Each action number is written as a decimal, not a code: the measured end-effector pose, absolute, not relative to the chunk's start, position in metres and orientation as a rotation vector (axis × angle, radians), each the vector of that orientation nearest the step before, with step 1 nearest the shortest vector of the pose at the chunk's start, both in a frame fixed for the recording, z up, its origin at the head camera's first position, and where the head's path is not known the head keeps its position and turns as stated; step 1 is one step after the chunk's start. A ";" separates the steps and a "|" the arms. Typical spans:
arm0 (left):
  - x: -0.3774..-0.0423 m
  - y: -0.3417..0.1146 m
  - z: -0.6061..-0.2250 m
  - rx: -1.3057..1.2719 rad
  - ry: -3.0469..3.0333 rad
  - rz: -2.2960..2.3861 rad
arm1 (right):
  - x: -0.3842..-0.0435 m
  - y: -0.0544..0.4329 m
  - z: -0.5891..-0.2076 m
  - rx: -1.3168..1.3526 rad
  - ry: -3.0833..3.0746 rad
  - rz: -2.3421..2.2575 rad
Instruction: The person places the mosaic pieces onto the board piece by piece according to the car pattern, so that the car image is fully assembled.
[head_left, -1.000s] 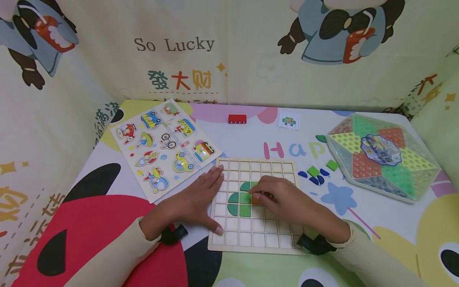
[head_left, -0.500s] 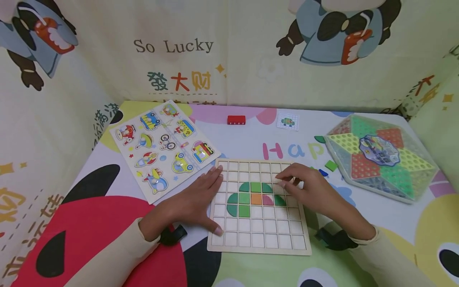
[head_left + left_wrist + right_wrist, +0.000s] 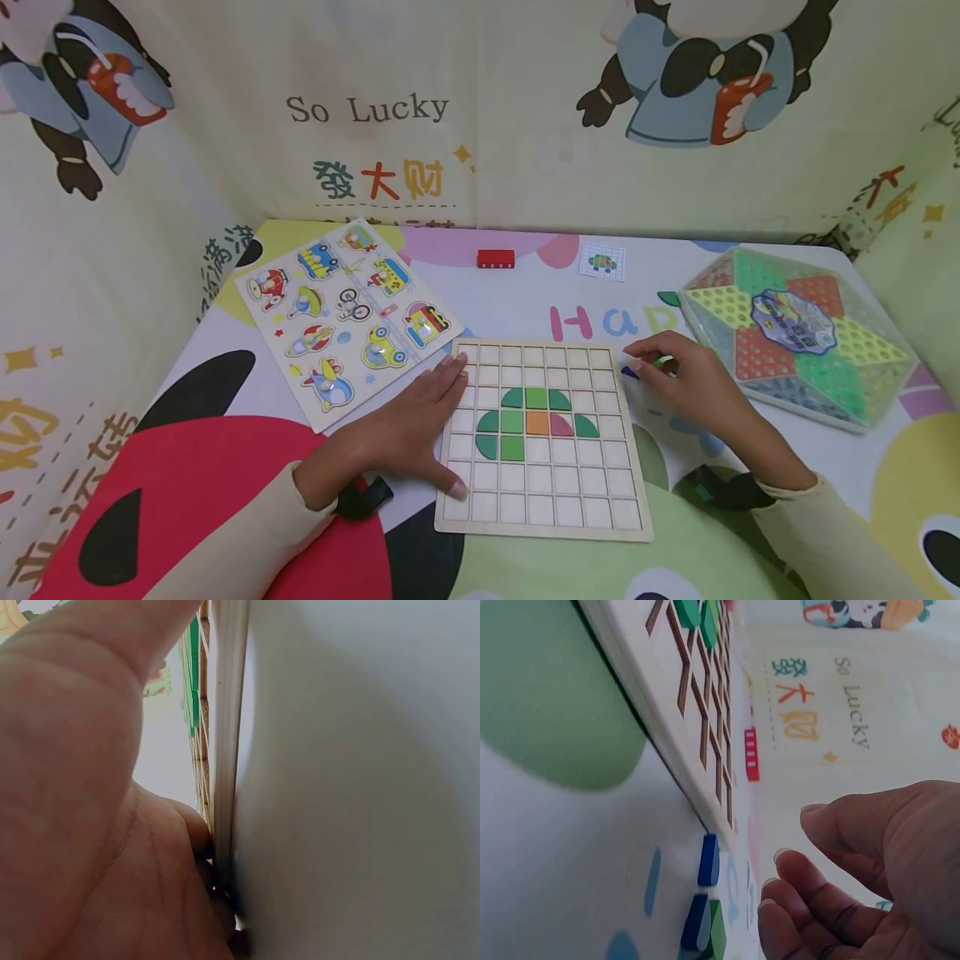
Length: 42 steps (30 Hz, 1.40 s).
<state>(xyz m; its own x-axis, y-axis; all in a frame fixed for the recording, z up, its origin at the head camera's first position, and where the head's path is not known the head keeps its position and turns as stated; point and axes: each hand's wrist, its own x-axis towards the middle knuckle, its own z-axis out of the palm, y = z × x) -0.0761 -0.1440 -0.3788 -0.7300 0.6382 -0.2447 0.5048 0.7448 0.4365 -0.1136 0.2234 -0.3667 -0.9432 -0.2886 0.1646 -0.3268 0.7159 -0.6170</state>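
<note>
My left hand (image 3: 408, 425) rests with spread fingers along the left edge of a wooden grid board (image 3: 543, 533). Seated in the grid are green squares (image 3: 512, 448), dark green quarter-round tiles (image 3: 487, 446), an orange square (image 3: 536, 422) and a pink rounded tile (image 3: 560, 425). Beyond the board's right edge, my right hand (image 3: 693, 387) hovers by loose tiles, thumb and fingers bent and apart with nothing between them. The right wrist view shows a blue tile (image 3: 709, 861) at the board's corner, with another blue tile (image 3: 696, 922) and a green tile (image 3: 717, 930) behind it.
A vehicle picture puzzle (image 3: 348, 312) lies at the left. Farther back are a red block (image 3: 496, 259) and a small pattern card (image 3: 602, 263). A clear hexagonal box (image 3: 798, 333) of coloured pieces stands at the right, a dark green tile (image 3: 668, 297) beside it.
My right hand has moved right, off the board to the loose tiles. The orange, pink and right-hand green tiles it covered now show. My left hand has stayed in place.
</note>
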 end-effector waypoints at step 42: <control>-0.075 -0.145 -0.380 0.870 2.577 0.470 | -0.127 0.238 -0.376 0.286 -3.084 0.858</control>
